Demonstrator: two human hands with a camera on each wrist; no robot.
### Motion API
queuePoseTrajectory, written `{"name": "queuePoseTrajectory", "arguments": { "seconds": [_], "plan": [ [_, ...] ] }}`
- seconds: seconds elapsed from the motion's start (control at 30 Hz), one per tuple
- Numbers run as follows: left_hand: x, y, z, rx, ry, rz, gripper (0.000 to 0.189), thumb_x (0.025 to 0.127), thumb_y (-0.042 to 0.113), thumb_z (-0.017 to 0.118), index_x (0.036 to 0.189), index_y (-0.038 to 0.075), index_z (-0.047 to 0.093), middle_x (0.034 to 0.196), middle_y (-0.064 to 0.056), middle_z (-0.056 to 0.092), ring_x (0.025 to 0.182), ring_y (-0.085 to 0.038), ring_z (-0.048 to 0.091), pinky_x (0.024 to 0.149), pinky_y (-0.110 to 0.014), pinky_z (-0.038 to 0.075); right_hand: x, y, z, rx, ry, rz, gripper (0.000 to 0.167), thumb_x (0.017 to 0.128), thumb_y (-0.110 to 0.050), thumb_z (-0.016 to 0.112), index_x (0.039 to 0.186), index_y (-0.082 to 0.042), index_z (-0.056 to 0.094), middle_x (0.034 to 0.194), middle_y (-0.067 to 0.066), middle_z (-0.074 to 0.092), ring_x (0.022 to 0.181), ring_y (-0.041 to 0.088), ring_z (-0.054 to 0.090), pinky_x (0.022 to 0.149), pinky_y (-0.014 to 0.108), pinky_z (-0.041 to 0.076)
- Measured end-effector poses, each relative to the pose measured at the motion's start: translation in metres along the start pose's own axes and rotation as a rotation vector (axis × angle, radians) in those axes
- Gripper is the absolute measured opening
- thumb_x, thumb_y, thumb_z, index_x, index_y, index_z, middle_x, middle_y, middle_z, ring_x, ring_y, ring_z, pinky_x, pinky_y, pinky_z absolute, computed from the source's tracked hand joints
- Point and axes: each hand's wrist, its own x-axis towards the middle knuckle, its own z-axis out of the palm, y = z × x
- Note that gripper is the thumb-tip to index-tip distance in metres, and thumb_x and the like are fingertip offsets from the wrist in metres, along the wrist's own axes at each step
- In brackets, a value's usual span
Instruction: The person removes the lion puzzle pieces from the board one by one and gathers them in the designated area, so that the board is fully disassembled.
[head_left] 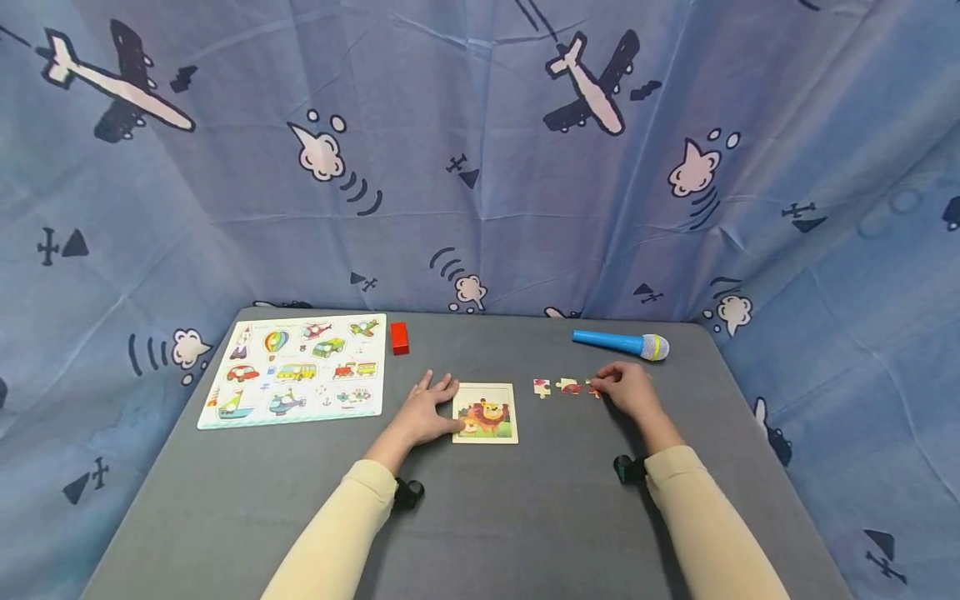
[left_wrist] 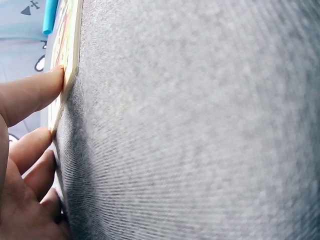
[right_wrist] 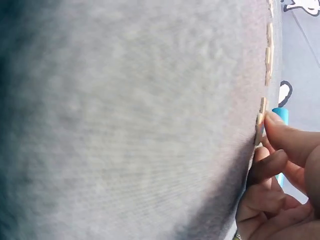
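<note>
A small square jigsaw puzzle (head_left: 484, 413) with a lion picture and a pale wooden border lies flat on the table. My left hand (head_left: 430, 412) rests at its left side, fingers spread, the thumb (left_wrist: 37, 92) pressing the board's edge. Further right, three loose puzzle pieces form a row: the left piece (head_left: 542, 387), the middle piece (head_left: 569, 387) and the right piece (head_left: 594, 388). My right hand (head_left: 628, 389) pinches the right piece between thumb and fingers, low over the cloth. Part of that piece (right_wrist: 259, 125) shows beside the thumb in the right wrist view.
A white picture board (head_left: 300, 372) of vehicles lies at the left, with a red block (head_left: 400, 338) by its far right corner. Behind my right hand lies a blue toy microphone (head_left: 609, 340). A patterned blue curtain (head_left: 480, 167) hangs behind the grey table (head_left: 495, 525).
</note>
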Motion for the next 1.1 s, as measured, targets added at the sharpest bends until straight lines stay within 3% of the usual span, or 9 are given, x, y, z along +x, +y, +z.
{"name": "queuePoseTrajectory", "arguments": {
  "seconds": [0.27,0.5,0.7,0.9,1.1],
  "plan": [
    [0.001,0.001,0.000,0.002,-0.016,0.005,0.082,0.084,0.034,0.080,0.154,0.016,0.043,0.165,0.000,0.032,0.158,-0.030,0.005,0.126,-0.054,0.013,-0.008,-0.016,-0.008,0.089,0.065,-0.080,0.030,0.094,-0.020,0.072,0.117,0.000,0.070,0.108,0.021,0.071,0.098,0.033,0.068,0.070,0.031,0.052],
    [0.000,0.002,0.000,-0.005,-0.028,0.003,0.085,0.081,0.033,0.082,0.155,0.016,0.043,0.165,0.000,0.031,0.158,-0.030,0.005,0.126,-0.055,0.014,-0.018,-0.044,-0.006,0.208,0.012,-0.123,0.033,0.096,-0.017,0.071,0.122,0.002,0.067,0.104,0.020,0.071,0.077,0.028,0.071,0.060,0.027,0.056],
    [0.001,0.000,-0.001,-0.016,-0.040,0.015,0.085,0.082,0.033,0.081,0.155,0.016,0.042,0.166,0.000,0.030,0.158,-0.031,0.004,0.125,-0.057,0.013,-0.027,-0.068,0.008,0.237,0.017,-0.131,0.031,0.094,-0.014,0.073,0.120,0.002,0.068,0.098,0.016,0.071,0.074,0.026,0.070,0.060,0.026,0.055],
    [-0.003,-0.005,-0.002,-0.013,-0.040,-0.009,0.085,0.081,0.032,0.082,0.155,0.018,0.042,0.166,0.002,0.029,0.158,-0.031,0.003,0.124,-0.060,0.015,-0.033,-0.095,0.034,0.268,-0.031,-0.122,0.031,0.093,-0.014,0.073,0.119,0.002,0.068,0.094,0.013,0.073,0.075,0.028,0.071,0.058,0.027,0.053],
    [0.001,0.001,-0.001,-0.023,-0.039,0.002,0.086,0.081,0.032,0.083,0.155,0.018,0.042,0.166,0.003,0.029,0.158,-0.029,0.003,0.125,-0.058,0.014,-0.043,-0.116,0.041,0.267,-0.056,-0.136,0.031,0.092,-0.016,0.075,0.119,-0.001,0.069,0.092,0.009,0.072,0.074,0.028,0.071,0.058,0.028,0.052]
  ]
}}
